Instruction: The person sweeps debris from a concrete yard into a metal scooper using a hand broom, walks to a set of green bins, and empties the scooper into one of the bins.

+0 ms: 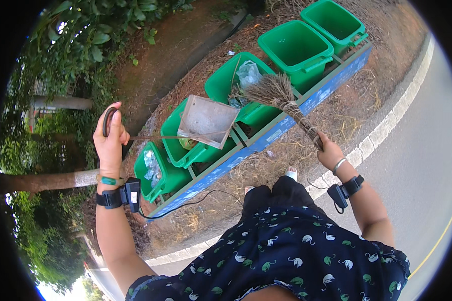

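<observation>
Right of centre, the right hand [330,152] wraps its fingers round the broom [289,106], slanting lengthwise, bristles [268,91] aimed upper left, while the left hand [111,138], fingers curled, grips the dustpan [208,122] stretching level to mid-frame!

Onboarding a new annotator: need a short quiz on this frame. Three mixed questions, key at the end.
1. Fill in: the right hand grips a ____.
2. True or false: the left hand is empty.
3. How many green bins stand in the row? (a) three (b) five (c) seven

Key: 1. twig broom. 2. False; it holds the long-handled dustpan. 3. b
</observation>
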Demonstrator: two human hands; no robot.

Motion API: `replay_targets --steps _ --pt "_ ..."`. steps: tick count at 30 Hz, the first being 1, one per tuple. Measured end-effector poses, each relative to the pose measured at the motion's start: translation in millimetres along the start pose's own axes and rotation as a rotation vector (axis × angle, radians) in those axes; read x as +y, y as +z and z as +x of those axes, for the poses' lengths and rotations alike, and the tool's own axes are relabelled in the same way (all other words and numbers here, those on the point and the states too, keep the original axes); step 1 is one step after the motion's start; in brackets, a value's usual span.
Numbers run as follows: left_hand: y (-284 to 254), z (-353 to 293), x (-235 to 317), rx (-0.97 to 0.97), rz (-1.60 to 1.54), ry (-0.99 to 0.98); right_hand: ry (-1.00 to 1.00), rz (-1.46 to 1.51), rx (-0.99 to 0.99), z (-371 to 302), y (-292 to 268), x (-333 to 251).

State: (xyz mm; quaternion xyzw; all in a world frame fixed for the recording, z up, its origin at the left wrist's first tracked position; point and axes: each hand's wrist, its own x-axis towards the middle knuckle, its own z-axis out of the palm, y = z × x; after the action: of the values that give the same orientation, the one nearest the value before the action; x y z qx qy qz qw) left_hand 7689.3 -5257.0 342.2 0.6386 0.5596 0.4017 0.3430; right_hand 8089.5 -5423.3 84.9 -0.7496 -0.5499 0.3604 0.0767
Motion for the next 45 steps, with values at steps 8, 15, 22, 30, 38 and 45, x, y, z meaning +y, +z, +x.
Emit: replay_targets --steps 8,15,22,30,38,45 --pt "-92 -157 -26 0.527 -0.183 -0.174 0.048 0.856 -0.095 -50 -34 -59" --pt "-125 -339 -61 0.867 -0.435 -0.449 0.033 1.097 -0.524 -100 24 -149" --pt "-142 -502 -107 1.18 -0.644 -0.491 0.148 0.933 -0.913 -133 148 -243" --pt "-186 -667 -153 1.612 -0.729 -0.497 0.125 0.603 -1.225 -196 287 -354" --pt "-235 -785 -195 2.085 -0.624 -0.502 0.176 0.39 -1.433 -228 421 -486" --pt "-305 -856 -210 2.446 -0.514 -0.568 0.087 0.275 -1.571 -280 551 -621"
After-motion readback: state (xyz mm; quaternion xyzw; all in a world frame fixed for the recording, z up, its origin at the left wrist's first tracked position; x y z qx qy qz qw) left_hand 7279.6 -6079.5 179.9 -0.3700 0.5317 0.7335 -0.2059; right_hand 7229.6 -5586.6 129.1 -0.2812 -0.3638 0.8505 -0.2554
